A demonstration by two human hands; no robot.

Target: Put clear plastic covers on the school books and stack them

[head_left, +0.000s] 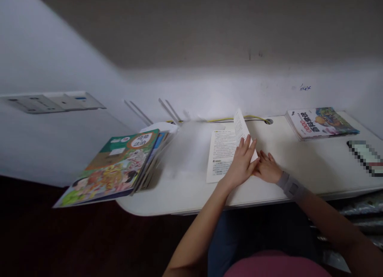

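An opened book (221, 153) with printed text lies on the white table, and its right-hand part stands raised at a slant. My left hand (243, 163) rests over this raised part, its fingers spread and stretched along the paper. Close beside it, my right hand (267, 169) is at the book's lower right edge, with some fingers extended. Its other fingertips are hidden behind my left hand and the paper. A grey band (291, 186) circles my right wrist.
Several books topped by a colourful cover (119, 161) overhang the table's left end. Another book stack (323, 123) lies at the back right, near a pixelated device (366, 157). Cables (221, 119) run along the wall to a hole (268, 121). The white table (179, 193) has a rounded front corner.
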